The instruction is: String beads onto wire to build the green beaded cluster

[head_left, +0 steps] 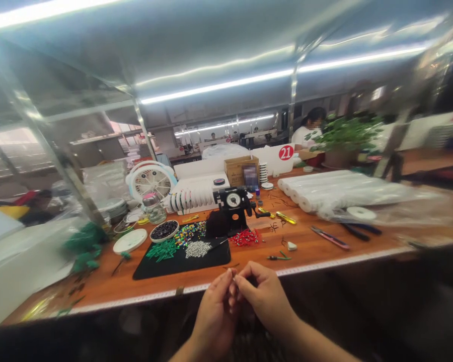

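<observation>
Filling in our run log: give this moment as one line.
left hand, right hand: pinching close together | anything held: too small to tell | black mat: green pieces, silver beads

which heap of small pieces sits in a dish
The black heap, in the round white dish behind the green heap; that one, the silvery heap, multicoloured heap and red heap lie loose.

Workshop: my wooden bench (pixel 256 257) bears a crank-handled machine (pixel 234 201) at twelve o'clock, pliers (pixel 331 238) at two; sign "21" (pixel 286 153), one o'clock.
</observation>
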`<state>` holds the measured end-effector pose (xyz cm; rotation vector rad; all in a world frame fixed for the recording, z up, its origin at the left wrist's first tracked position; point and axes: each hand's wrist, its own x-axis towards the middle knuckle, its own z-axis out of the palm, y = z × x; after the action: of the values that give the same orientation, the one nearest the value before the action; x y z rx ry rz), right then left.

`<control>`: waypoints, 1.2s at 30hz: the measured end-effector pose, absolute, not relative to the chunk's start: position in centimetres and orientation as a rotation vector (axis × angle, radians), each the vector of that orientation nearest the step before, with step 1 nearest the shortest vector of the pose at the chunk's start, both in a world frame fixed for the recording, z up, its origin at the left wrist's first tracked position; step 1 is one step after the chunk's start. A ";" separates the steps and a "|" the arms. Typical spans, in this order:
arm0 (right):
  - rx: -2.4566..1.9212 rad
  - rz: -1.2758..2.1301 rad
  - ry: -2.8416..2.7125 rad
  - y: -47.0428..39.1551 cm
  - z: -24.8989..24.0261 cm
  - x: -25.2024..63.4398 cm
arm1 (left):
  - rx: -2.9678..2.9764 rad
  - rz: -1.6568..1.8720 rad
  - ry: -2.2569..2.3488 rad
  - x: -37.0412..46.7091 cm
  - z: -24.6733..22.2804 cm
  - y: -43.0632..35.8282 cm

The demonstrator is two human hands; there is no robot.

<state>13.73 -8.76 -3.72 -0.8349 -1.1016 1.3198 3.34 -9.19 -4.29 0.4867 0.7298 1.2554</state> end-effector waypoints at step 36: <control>-0.832 1.399 -0.984 -5.1 -4.7 16.2 | 0.971 1.264 0.858 6.5 -4.4 -5.0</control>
<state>16.24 -5.12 -4.74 -0.8318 -0.9844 1.3994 6.55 -4.96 -4.37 0.9714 0.8583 1.2639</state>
